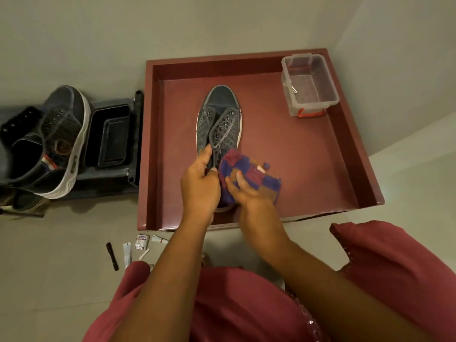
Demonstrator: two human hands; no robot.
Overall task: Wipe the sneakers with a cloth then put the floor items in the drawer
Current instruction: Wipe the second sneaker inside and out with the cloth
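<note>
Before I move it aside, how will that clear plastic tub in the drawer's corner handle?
The clear plastic tub looks thin-walled and nearly empty, so probably light and easily slid. A small metal piece inside may rattle or shift.

No text was readable. The sachet (141,242) on the floor (61,255) carried red and blue print, too blurred; the emblem on the second sneaker (53,141) was unclear too.

Sneaker (219,119) lies in the drawer (308,169), near its middle, toe toward the far edge. Plastic container (309,82) in far right corner. Second sneaker (61,141) on floor (61,280) left of drawer, tray (108,137) between them. Pen (112,256) and sachets (142,243) on floor before drawer's near left corner.
</note>
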